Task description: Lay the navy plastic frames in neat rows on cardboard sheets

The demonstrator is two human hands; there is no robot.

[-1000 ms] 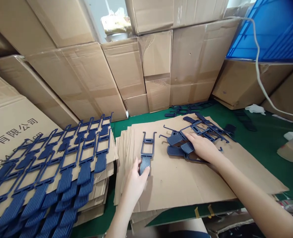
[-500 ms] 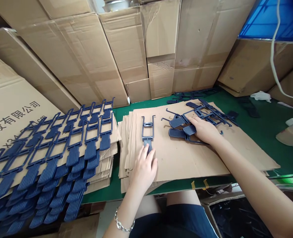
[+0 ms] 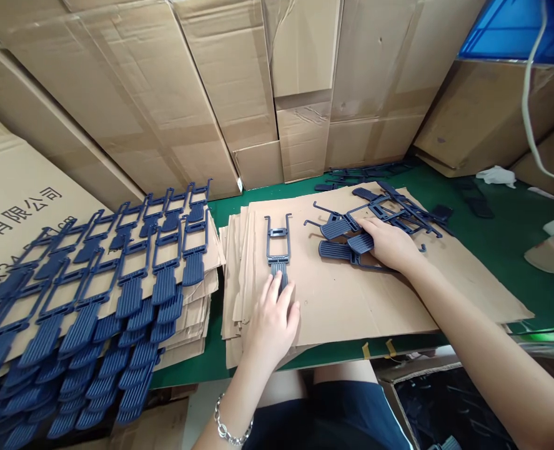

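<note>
A dark blue plastic frame (image 3: 278,245) with two hooked ends and a ribbed tab lies flat on the cardboard sheets (image 3: 333,306). My left hand (image 3: 273,312) rests its outstretched fingers on that tab, covering its lower end. To the right is a loose pile of similar frames (image 3: 389,209), tangled together. At its near side my right hand (image 3: 384,244) is closed around a ribbed-tab frame (image 3: 360,242); its fingertips are partly hidden among the parts.
On the left, rows of the same frames (image 3: 164,284) lie in overlapping layers between cardboard sheets. Cardboard boxes (image 3: 305,131) wall off the back of the green table (image 3: 496,250). More dark parts sit at the back. An open box (image 3: 445,406) of dark pieces stands below right.
The view has shifted slightly, and things on the left appear a little farther left. Both hands stay at the same parts.
</note>
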